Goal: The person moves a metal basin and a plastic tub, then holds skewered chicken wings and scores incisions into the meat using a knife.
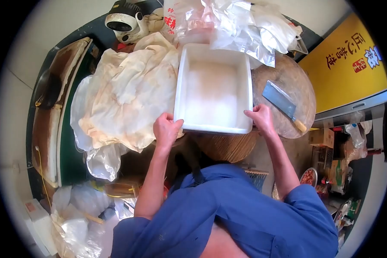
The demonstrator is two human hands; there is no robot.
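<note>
A white rectangular tub (214, 128) lies in front of me with its open side up; its inside looks bare. My left hand (166, 129) grips its near left corner, thumb over the rim. At the near right corner my right hand (261, 117) holds the rim between thumb and fingers. Right of the tub, a cleaver (279, 98) with a wooden handle rests on a round wooden chopping block (305, 81). Left of the tub spreads a crumpled cream cloth (129, 86), close to my left hand.
Plastic bags (241, 26) lie behind the tub. A white device (125, 21) stands at the back left. A yellow panel (344, 64) is at the right. Below the table's front edge is a woven round stool (228, 146). More bags (79, 215) lie at lower left.
</note>
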